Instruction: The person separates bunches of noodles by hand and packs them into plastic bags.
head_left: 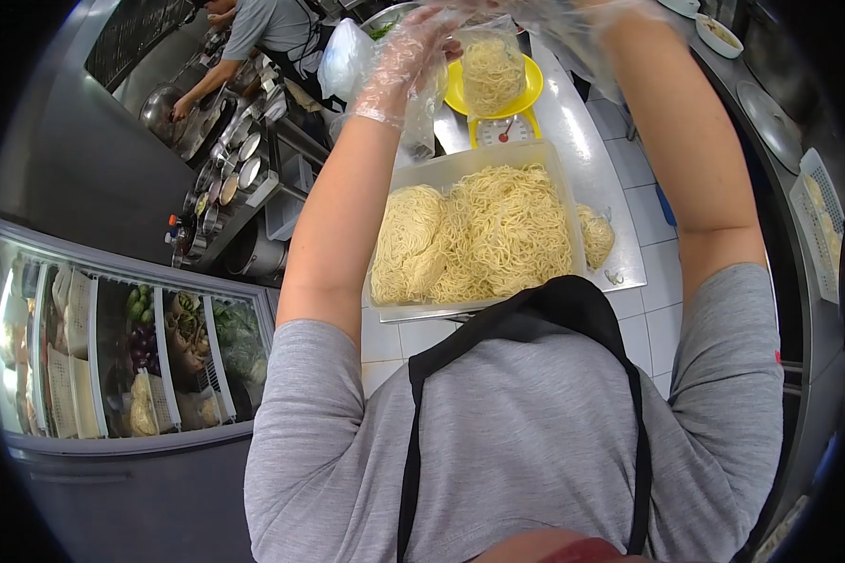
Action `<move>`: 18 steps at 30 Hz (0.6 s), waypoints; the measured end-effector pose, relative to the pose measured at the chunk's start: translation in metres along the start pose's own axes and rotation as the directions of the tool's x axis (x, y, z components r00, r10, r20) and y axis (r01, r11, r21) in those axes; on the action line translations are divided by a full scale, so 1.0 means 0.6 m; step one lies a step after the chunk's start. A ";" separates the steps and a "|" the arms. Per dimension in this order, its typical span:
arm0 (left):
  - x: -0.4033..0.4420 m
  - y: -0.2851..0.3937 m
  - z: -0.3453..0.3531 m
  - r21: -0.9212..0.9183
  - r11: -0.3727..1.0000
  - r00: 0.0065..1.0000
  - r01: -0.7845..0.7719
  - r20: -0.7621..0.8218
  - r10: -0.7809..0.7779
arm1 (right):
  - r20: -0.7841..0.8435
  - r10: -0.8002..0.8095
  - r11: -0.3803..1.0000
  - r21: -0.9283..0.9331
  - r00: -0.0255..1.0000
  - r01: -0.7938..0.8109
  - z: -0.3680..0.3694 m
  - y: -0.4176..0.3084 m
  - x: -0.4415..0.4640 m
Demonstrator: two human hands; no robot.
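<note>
At the top edge, my left hand [421,47], in a clear plastic glove, has its fingers bent at the loose top of a clear plastic bag of noodles [493,80]. This bag rests on the yellow plate [533,89] of a kitchen scale [504,134] with a red pointer. Clear plastic also covers my right hand [603,11], which the frame's top edge mostly cuts off, so its fingers are hidden. Closer to me, a translucent tub [565,192] holds a big heap of yellow noodles [512,225]. Another bagged portion of noodles [595,236] lies to its right.
A steel table [596,159] carries the scale and tub. On the left are a glass-topped fridge [131,347] with vegetables and a rack of metal pots [225,178]. A co-worker [263,42] reaches over a wok. A counter with a lid [768,122] runs along the right.
</note>
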State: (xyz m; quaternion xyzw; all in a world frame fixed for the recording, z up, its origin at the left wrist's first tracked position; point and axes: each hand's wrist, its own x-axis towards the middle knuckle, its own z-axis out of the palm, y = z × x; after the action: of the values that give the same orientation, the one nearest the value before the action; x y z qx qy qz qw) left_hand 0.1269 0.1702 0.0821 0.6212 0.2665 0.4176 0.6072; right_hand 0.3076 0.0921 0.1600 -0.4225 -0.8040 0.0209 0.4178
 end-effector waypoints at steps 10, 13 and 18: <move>0.026 -0.049 0.006 0.146 0.988 0.999 -0.047 0.021 0.045 | 0.210 0.571 0.820 -0.178 0.793 -0.544 0.140 0.080 -0.029; 0.039 -0.055 0.000 0.130 0.991 0.998 -0.043 0.052 0.037 | 0.195 0.282 0.877 -0.450 0.939 -0.169 0.145 0.123 -0.010; 0.026 -0.041 0.005 0.140 0.988 0.998 -0.059 -0.009 0.061 | 0.362 -0.129 0.586 -0.723 0.923 0.365 0.142 0.200 0.018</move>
State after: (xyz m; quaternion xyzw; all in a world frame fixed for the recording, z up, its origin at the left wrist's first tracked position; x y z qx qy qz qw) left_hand 0.1419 0.1847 0.0615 0.6672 0.2804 0.4202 0.5475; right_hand 0.3249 0.2041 0.0653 -0.4371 -0.8328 -0.3305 0.0780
